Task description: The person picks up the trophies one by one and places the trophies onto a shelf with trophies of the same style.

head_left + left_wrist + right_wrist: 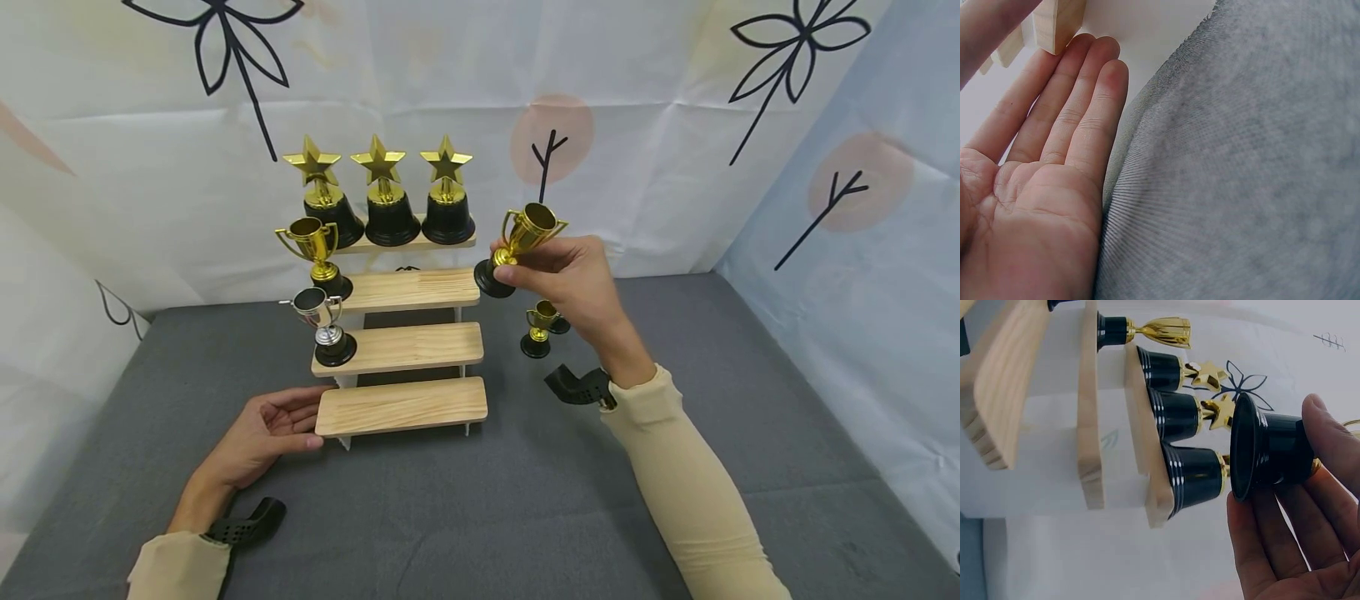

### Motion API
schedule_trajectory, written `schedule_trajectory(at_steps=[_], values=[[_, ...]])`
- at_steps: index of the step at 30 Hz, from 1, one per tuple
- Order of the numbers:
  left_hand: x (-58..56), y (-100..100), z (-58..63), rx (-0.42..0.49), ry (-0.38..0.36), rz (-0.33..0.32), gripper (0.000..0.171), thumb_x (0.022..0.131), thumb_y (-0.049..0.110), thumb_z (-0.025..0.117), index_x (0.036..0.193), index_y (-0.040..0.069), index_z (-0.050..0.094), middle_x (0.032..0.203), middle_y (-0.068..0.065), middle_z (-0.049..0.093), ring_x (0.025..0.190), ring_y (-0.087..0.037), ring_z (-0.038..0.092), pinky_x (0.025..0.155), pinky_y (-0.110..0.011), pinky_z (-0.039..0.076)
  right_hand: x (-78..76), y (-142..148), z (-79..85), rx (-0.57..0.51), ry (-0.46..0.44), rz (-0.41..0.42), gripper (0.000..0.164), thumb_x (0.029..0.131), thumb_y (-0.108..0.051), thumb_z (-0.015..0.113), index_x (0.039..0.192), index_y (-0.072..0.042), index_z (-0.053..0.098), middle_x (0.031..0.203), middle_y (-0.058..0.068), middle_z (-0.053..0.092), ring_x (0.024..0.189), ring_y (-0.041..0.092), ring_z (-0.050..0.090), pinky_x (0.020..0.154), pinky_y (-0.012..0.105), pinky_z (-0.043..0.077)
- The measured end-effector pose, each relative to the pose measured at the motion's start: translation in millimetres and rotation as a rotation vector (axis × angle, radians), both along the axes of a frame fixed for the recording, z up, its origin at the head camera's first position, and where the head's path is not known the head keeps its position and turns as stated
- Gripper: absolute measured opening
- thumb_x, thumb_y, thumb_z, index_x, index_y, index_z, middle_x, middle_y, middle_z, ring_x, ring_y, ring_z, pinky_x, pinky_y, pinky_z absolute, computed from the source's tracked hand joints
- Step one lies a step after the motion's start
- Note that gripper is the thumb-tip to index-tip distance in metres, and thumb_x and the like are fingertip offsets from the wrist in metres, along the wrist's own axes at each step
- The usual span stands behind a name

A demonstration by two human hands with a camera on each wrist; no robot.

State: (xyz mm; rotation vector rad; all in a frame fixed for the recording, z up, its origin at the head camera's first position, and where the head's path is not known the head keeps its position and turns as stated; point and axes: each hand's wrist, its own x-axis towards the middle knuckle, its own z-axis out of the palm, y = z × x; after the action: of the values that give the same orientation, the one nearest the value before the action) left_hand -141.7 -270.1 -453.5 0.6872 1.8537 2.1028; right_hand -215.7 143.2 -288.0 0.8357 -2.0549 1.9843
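Observation:
My right hand (577, 279) pinches a gold trophy cup (529, 231) by its lower part, held tilted in the air to the right of the wooden tiered shelf (412, 348). The cup's black base (1279, 447) faces the shelf in the right wrist view. Down at the lowest step's left end, my left hand (262, 433) has its fingers extended, fingertips right at the wood. Three gold star trophies (389, 212) line the top step. Another gold trophy cup (315, 242) stands at the left of the step below, and a silver trophy cup (321, 312) one step lower.
Beneath my right hand, a small gold trophy cup (537, 331) stands on the grey cloth-covered table (480, 517), with another black base partly hidden beside it. A white printed backdrop (652, 167) rises behind the shelf.

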Motion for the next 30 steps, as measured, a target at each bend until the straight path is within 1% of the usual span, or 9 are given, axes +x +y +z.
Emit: schedule_trajectory(at_steps=[5,8,14,17,20,26,30], values=[[-0.1,0.0,-0.3,0.006,-0.001,-0.002,0.065,0.081,-0.027,0.064,0.142,-0.016,0.044,0.134,-0.006,0.063,0.123,-0.018,0.062,0.102,-0.032,0.053,-6.7,-10.6,3.5,-0.021,0.003,0.047,0.029,0.083,0.009,0.078,0.112,0.01,0.073,0.106,0.011,0.076,0.104,0.029,0.072,0.092,0.04,0.061],[-0.1,0.2,0.2,0.011,-0.001,-0.004,0.064,0.081,-0.027,0.064,0.142,-0.016,0.045,0.135,-0.006,0.063,0.123,-0.018,0.062,0.102,-0.032,0.053,-9.7,-16.0,5.8,-0.012,-0.005,0.062,0.027,0.084,0.008,0.078,0.111,0.009,0.074,0.105,0.012,0.076,0.102,0.029,0.072,0.09,0.04,0.061],[-0.5,0.6,0.4,0.01,-0.001,-0.003,0.065,0.081,-0.027,0.064,0.141,-0.022,0.039,0.135,-0.005,0.063,0.124,-0.018,0.062,0.103,-0.032,0.053,-16.0,-26.8,11.4,0.001,-0.026,0.076,0.027,0.084,0.005,0.079,0.111,0.007,0.075,0.104,0.013,0.076,0.103,0.029,0.072,0.093,0.043,0.06],[-0.3,0.3,0.1,0.001,-0.008,0.007,0.065,0.081,-0.027,0.065,0.141,-0.022,0.038,0.135,-0.004,0.063,0.123,-0.017,0.062,0.102,-0.032,0.053,-19.6,-32.5,13.3,-0.004,-0.035,0.092,0.027,0.085,0.004,0.08,0.111,0.006,0.075,0.104,0.013,0.076,0.103,0.029,0.072,0.094,0.043,0.059],[-0.1,0.3,0.2,-0.009,-0.015,0.016,0.066,0.081,-0.026,0.066,0.141,-0.022,0.039,0.135,-0.003,0.063,0.123,-0.017,0.062,0.102,-0.031,0.053,-23.1,-38.4,14.6,-0.013,-0.028,0.114,0.028,0.085,0.004,0.079,0.111,0.008,0.074,0.103,0.014,0.076,0.102,0.03,0.072,0.095,0.044,0.059],[0.4,0.8,0.7,-0.019,-0.019,0.028,0.065,0.081,-0.026,0.066,0.141,-0.02,0.041,0.134,-0.002,0.064,0.122,-0.016,0.063,0.102,-0.031,0.053,-29.9,-49.4,16.2,0.013,-0.01,0.117,0.026,0.086,0.001,0.08,0.11,0.007,0.075,0.103,0.015,0.076,0.101,0.029,0.073,0.091,0.044,0.061],[0.3,0.6,0.6,-0.015,-0.022,0.029,0.065,0.081,-0.026,0.066,0.141,-0.02,0.042,0.134,-0.001,0.064,0.122,-0.016,0.063,0.101,-0.031,0.053,-32.4,-55.6,18.2,0.037,-0.032,0.114,0.028,0.085,0.0,0.08,0.112,0.006,0.075,0.106,0.015,0.076,0.101,0.027,0.073,0.09,0.042,0.061]])
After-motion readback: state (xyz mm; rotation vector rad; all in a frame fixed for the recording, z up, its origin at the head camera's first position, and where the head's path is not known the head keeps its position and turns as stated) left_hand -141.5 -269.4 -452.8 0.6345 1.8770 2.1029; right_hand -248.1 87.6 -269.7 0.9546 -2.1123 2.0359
